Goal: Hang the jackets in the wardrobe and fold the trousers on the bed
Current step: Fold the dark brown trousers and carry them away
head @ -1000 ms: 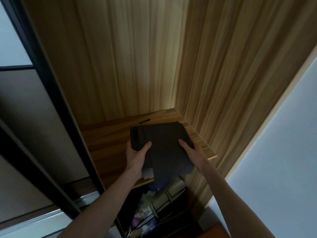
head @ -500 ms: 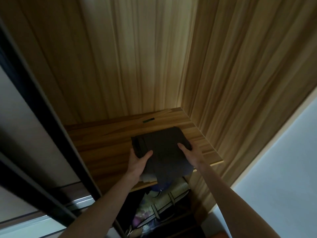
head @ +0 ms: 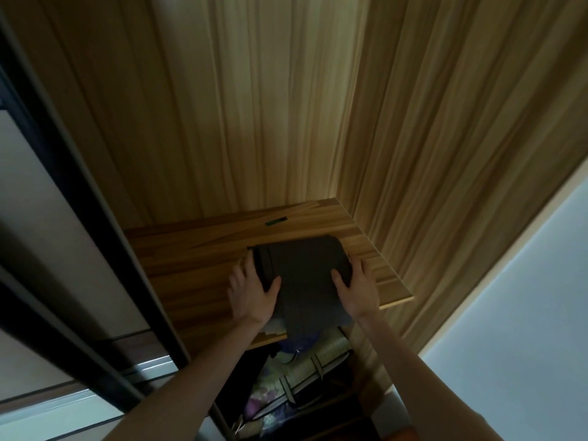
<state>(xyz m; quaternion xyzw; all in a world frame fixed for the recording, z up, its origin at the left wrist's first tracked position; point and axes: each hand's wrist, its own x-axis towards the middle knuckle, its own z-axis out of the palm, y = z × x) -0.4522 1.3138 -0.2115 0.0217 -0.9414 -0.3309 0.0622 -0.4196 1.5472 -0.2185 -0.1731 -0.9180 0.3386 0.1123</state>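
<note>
While I stand in front of the open wardrobe, I look from left to right. At the far left is the dark frame of the sliding door (head: 95,237). Next comes my left hand (head: 251,291); its thumb lies on top of the folded trousers (head: 305,278) and the fingers go along their left edge, so it holds that side. The trousers are a dark, flat bundle lying on the wooden shelf (head: 191,268), with the near end hanging a little over the front edge. My right hand (head: 358,288) holds the right side in the same way, thumb on top, the fingers beside the cloth.

I judge the bundle to be light and soft, not fragile. It can lose its folds if I take it from one side only, so the two long edges are the good place to hold. The cloth should slide easily on the smooth wood.

The shelf has free space behind the trousers and at the left. Below it I see bags and mixed things (head: 296,377), not clear in the dark. At the right stands the side panel (head: 461,154), then a pale wall (head: 525,313).
</note>
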